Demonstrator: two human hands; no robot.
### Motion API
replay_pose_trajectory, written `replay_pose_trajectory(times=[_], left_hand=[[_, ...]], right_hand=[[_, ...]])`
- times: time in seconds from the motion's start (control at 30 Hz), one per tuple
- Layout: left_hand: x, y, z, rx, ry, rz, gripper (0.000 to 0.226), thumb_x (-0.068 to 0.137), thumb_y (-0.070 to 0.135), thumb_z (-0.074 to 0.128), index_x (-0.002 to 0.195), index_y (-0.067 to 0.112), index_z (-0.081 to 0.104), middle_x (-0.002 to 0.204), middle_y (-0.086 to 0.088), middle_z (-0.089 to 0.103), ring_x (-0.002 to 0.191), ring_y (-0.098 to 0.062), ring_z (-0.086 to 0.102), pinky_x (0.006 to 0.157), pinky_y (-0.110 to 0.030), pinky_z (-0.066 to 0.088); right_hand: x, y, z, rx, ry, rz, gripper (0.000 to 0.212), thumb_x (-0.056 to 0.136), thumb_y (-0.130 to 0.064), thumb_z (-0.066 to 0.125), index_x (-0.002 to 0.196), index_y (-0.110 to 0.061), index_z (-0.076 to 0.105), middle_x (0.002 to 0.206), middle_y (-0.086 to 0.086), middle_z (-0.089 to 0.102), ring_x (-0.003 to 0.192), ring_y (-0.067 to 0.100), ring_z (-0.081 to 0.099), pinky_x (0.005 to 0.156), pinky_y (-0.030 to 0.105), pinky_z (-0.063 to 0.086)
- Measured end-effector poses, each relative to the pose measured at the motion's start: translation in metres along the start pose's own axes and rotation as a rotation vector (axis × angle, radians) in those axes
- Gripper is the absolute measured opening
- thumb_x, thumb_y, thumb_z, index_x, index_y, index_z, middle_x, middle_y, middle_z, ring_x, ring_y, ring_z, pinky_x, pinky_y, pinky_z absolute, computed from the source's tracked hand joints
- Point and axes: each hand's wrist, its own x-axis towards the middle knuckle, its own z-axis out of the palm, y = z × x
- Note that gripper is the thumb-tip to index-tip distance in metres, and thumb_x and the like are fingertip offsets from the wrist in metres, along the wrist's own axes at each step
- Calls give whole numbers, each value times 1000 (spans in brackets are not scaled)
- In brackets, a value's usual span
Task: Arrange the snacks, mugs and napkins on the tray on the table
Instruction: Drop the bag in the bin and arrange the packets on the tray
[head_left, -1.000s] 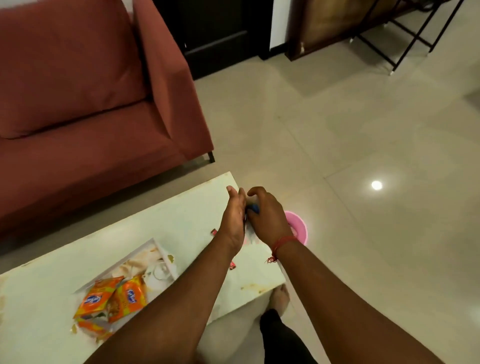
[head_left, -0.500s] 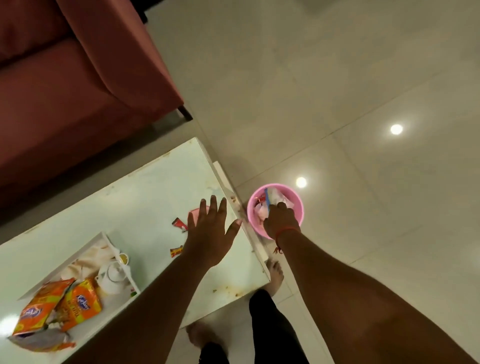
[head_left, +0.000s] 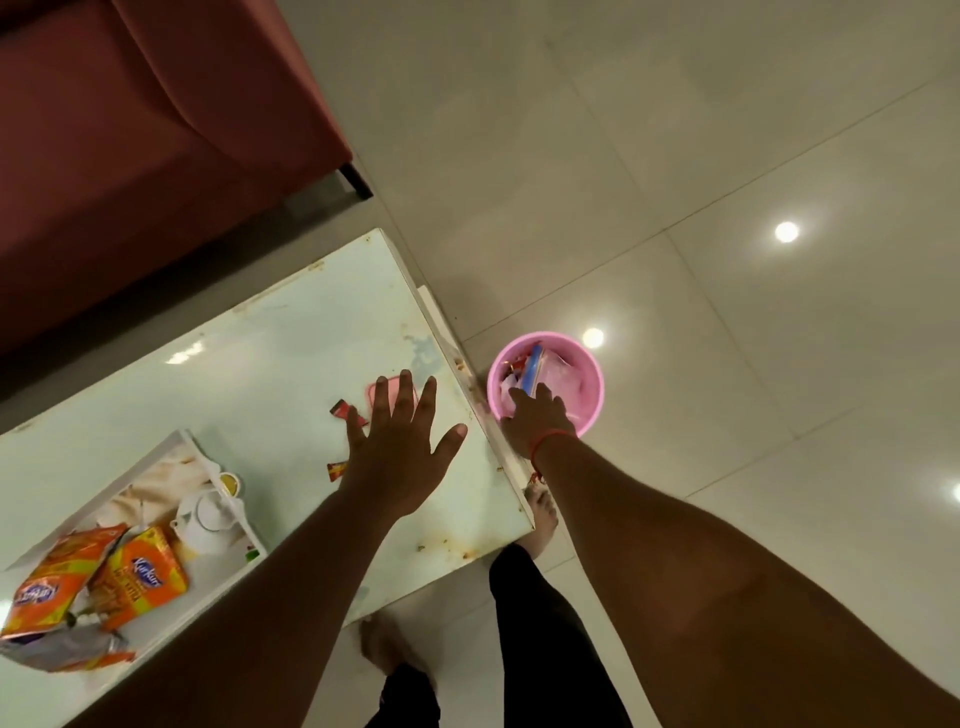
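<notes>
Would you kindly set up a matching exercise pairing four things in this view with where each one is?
Things:
1. orange snack packets
2. pink bin
3. left hand
4. right hand

Places:
A. on the floor beside the table's end
B. spread open above the tabletop
C. on the tray at the table's near left
D. reaching into the bin

Pairs: 1-C, 2-A, 3-B, 4-D
</notes>
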Motion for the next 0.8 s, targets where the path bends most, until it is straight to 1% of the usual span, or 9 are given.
replay_pose_trajectory(times=[0.07, 0.17, 0.3, 0.4, 0.47, 0.63, 0.8], left_hand=[[-13, -7, -10, 8, 17, -5, 89, 79, 74, 0, 155, 28, 5, 166, -6, 6, 152, -33, 4, 116, -63, 14], [-44, -32, -26, 10, 61, -9, 84, 84, 74, -1, 155, 30, 0, 166, -5, 2, 152, -33, 0, 117, -63, 9], [-91, -78, -46, -31, 103, -46, 88, 79, 77, -7, 155, 32, -5, 166, -3, -5, 152, -30, -8, 117, -61, 2], [-137, -121, -53, -72, 155, -72, 88, 78, 77, -10, 155, 34, -7, 166, -1, -9, 151, -29, -12, 117, -61, 0], [-177, -159, -51, -101, 205, -89, 87, 79, 77, -8, 154, 35, -6, 165, -1, -9, 151, -29, -12, 117, -62, -1], [-277, -265, -36, -147, 242, -190, 89, 75, 79, -12, 153, 37, -9, 165, 0, -14, 151, -30, -14, 116, -63, -4], [-360, -360, -11, -182, 299, -309, 90, 77, 79, -9, 155, 34, -2, 166, -2, -4, 152, -32, -7, 116, -65, 0]], right_hand=[[-22, -14, -7, -23, 35, -35, 56, 100, -43, 40, 151, -28, 25, 161, 12, 16, 142, 40, 26, 109, 58, 35], [-68, -45, -13, -96, 110, -114, 63, 98, -51, 40, 153, -28, 19, 163, 13, 9, 146, 41, 18, 111, 58, 32], [-134, -97, -9, -175, 170, -201, 71, 96, -59, 38, 155, -29, 12, 165, 10, 3, 149, 41, 6, 115, 59, 23], [-191, -146, 6, -208, 222, -256, 75, 95, -62, 37, 156, -32, 6, 165, 8, -2, 150, 40, 0, 117, 59, 12], [-233, -183, 25, -206, 259, -285, 76, 93, -65, 37, 155, -35, 5, 165, 5, -5, 150, 37, -5, 118, 59, 8], [-320, -275, 85, -258, 328, -373, 79, 90, -72, 32, 155, -35, 7, 165, 3, -7, 151, 36, -6, 117, 61, 9], [-368, -345, 146, -376, 307, -461, 81, 88, -76, 31, 155, -38, 6, 165, 1, -9, 151, 34, -9, 117, 60, 5]])
